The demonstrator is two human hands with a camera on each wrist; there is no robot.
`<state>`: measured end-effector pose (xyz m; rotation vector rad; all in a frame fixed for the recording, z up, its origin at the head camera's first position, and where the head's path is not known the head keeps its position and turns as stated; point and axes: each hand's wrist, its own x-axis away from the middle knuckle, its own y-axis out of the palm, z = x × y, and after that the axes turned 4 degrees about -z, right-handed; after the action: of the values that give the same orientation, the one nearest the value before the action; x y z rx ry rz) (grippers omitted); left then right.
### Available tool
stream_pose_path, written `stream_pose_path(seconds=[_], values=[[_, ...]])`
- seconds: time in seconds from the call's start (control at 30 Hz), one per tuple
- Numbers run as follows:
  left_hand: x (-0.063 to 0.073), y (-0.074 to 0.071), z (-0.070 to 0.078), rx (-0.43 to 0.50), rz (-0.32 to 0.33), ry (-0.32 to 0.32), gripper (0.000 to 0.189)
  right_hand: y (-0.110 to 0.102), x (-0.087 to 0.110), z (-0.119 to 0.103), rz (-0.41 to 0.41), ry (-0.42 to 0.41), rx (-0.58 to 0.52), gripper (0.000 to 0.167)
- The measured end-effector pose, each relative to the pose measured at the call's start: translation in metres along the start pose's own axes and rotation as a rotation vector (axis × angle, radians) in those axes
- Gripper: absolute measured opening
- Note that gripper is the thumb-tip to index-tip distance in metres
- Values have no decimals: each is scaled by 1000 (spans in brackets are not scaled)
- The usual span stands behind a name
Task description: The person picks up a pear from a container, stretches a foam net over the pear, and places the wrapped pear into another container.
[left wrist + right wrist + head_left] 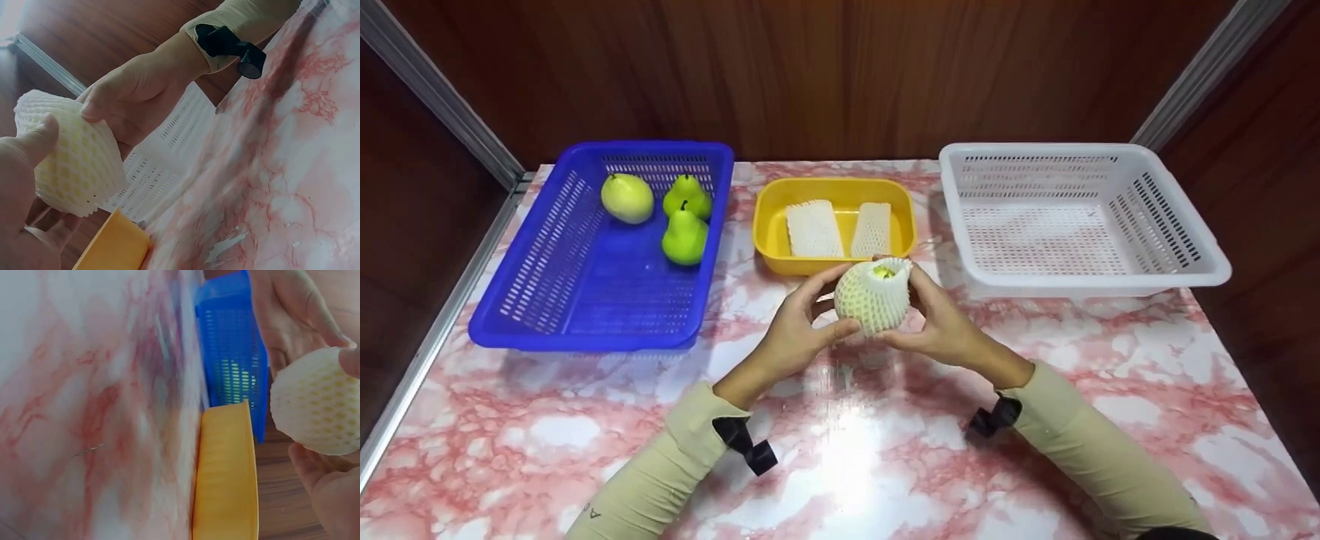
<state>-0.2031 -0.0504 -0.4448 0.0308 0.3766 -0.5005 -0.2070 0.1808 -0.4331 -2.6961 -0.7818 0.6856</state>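
A yellowish fruit, likely a pear, wrapped in a white foam net sleeve [872,300] is held up between both hands above the table, its top peeking from the sleeve's opening. My left hand [795,330] grips it from the left, thumb on the near side. From the right, my right hand [949,326] holds it with thumb and fingers. The left wrist view shows the foam net [79,157] covering nearly all of the fruit. Just beyond the hands stands a yellow bin [834,266] with two flat white foam sleeves [814,229] inside.
A blue basket [592,341] at the left holds two green pears [685,238] and a yellow-green fruit [628,199]. On the right stands a white perforated basket [1099,281]. Brown wood panels [840,75] enclose the marbled red-and-white table [840,465] at the back and sides.
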Motion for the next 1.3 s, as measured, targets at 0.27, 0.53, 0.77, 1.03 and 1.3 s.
stream_pose_path(seconds=[0.27,0.53,0.77,1.03,1.3], values=[[-10,5,5,-22,9,-51,95,-10,-6,-11,12,101,-118,89],[-27,12,15,-13,3,-18,101,-29,-10,-25,72,123,-199,88],[-45,12,20,83,40,-123,63,-49,-14,-40,138,212,-235,88],[-70,23,15,134,110,-376,36,-84,-20,-59,217,349,-145,83],[-103,49,8,187,11,-574,41,-129,-28,-64,317,374,-90,80]])
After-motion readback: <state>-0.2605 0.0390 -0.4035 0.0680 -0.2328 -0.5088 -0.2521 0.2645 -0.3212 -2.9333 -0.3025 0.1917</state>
